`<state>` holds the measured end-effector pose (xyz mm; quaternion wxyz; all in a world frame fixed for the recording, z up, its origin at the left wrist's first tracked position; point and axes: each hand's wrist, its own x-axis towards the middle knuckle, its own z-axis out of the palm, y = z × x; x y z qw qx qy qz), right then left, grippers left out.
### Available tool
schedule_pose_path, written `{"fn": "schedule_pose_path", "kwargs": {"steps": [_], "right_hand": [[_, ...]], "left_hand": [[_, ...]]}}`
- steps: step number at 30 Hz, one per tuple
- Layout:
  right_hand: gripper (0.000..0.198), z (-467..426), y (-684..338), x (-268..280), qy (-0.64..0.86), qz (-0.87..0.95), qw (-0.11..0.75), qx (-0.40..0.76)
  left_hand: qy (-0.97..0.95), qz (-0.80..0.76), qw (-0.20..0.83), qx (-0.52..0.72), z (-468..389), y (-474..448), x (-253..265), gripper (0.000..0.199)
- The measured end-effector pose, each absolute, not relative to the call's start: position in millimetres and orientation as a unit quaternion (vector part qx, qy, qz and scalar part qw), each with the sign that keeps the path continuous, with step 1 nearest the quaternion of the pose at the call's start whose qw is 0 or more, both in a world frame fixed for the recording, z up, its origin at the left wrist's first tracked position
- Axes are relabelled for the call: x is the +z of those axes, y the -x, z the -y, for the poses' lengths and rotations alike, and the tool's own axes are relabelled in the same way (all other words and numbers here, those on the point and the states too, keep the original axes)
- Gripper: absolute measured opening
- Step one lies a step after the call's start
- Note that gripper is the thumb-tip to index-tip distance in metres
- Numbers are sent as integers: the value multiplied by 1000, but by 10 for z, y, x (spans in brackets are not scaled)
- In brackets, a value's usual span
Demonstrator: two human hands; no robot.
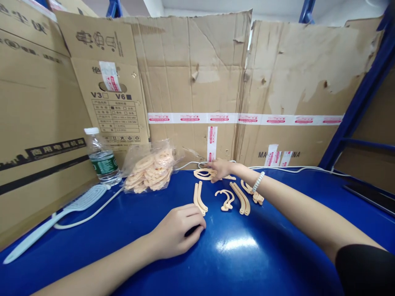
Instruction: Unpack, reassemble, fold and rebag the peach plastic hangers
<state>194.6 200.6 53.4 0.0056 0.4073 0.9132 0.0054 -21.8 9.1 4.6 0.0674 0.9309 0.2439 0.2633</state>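
My right hand (220,169) reaches to the back of the blue table, its fingers bent down onto a flat peach-coloured oval piece (200,174) that they partly cover. Nearer me, my left hand (182,230) rests on the table, fingers curled in toward the thumb with nothing visible in them. Just beyond its fingertips lie two slim curved strips (200,196). To their right are a hooked piece (227,200) and another pair of curved strips (240,198). More small peach pieces (257,198) lie beneath my right forearm, partly hidden.
A clear plastic bag (151,168) of similar pieces lies at the back left, next to a water bottle (103,160). A pale blue hairbrush (64,211) lies at the left. Cardboard (191,82) walls the back; a white cable (290,169) runs along it. A dark flat object (370,199) is far right.
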Motion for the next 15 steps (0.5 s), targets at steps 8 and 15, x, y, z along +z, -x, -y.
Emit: {"fn": "schedule_pose_path", "kwargs": {"steps": [8,15], "right_hand": [[29,-1876,-1900,478,-453,-891,13,-33],[29,-1812,-1903,436,-475,-875,-58,-72]], "left_hand": [[-933,-235,59,267,-81,210,62,19],[-933,-236,57,264,-65,195,95,20]]}}
